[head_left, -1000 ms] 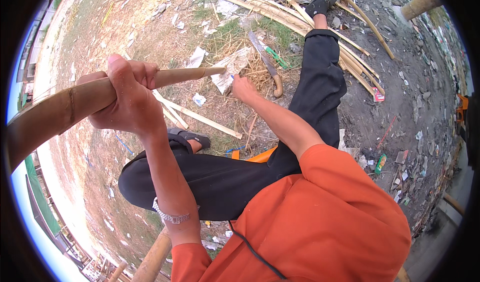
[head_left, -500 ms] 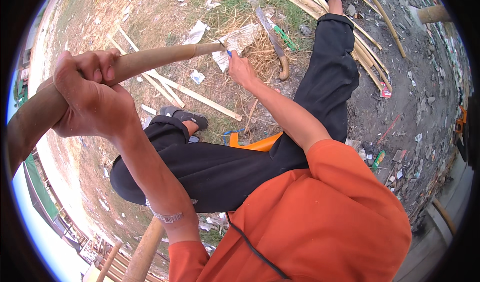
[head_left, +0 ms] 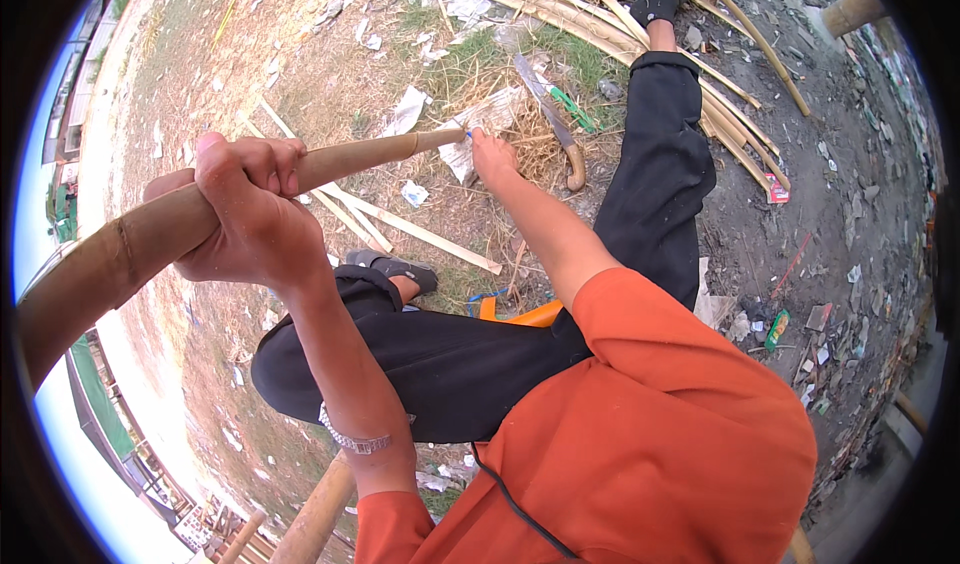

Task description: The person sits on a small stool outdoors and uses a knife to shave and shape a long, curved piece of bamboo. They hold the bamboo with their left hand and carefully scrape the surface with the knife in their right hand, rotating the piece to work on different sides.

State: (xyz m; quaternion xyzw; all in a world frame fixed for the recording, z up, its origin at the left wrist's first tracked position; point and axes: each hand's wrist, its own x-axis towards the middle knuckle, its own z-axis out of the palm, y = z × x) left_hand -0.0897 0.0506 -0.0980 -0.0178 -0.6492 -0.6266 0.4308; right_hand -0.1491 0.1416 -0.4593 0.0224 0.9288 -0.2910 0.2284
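Note:
A long bamboo pole (head_left: 355,159) runs from the left rim toward the middle, its thin end pointing away to the right. My left hand (head_left: 250,209) is wrapped round its thicker part, thumb over the top. At the thin end, my right hand (head_left: 495,159) is closed in a pinch on a small blue thing (head_left: 469,134), which mostly disappears between the fingers. That hand is right against the pole's tip; whether it touches the bamboo I cannot tell. Just beyond it, a long blade with a wooden handle (head_left: 555,129) lies on dry straw.
Split bamboo strips (head_left: 735,129) lie by my outstretched right foot. Pale strips (head_left: 420,234) cross on the ground near my left foot. A green-handled item (head_left: 572,109) lies beside the blade. An orange object (head_left: 530,316) shows behind my leg. Thick poles (head_left: 315,509) stand at lower left.
Both hands and the pole appear slightly farther right and lower, along with a shift of the whole view. Less of the blue thing shows, and the dark point at the pole's tip is no longer visible.

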